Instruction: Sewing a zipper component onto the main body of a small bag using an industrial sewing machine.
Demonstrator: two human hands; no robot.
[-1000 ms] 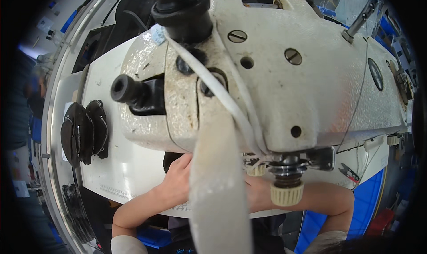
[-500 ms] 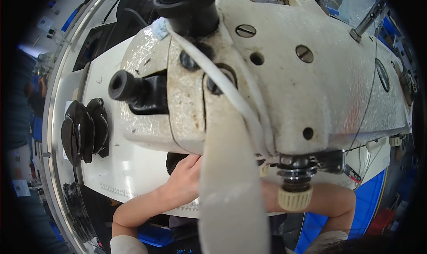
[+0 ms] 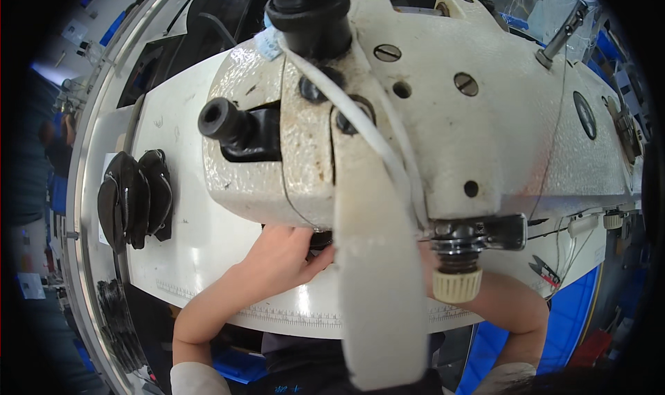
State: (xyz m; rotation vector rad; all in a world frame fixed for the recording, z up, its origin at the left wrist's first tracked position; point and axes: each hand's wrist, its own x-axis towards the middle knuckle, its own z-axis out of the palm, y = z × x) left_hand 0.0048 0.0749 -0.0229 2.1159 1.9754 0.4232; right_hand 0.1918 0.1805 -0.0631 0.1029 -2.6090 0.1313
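A white sewing machine [image 3: 436,139] fills the upper view, with a pale hanging strip [image 3: 377,305] down its front. My left hand [image 3: 277,256] is under the machine's left end, fingers bent and thumb reaching right at a dark piece [image 3: 320,240], which is mostly hidden. My right forearm [image 3: 506,294] runs in behind the pale strip and a tension knob [image 3: 457,284]; that hand's fingers are hidden.
Several black zippered pouches [image 3: 135,198] lie on the white table [image 3: 180,263] at left, by a metal rail. Thread snips [image 3: 544,272] lie at right. Dark cord bundles [image 3: 114,312] are at lower left. Another person [image 3: 66,128] shows at the far left.
My left hand shows more of its thumb and of the dark piece beside it than half a second ago. The machine and hanging strip have shifted in the view.
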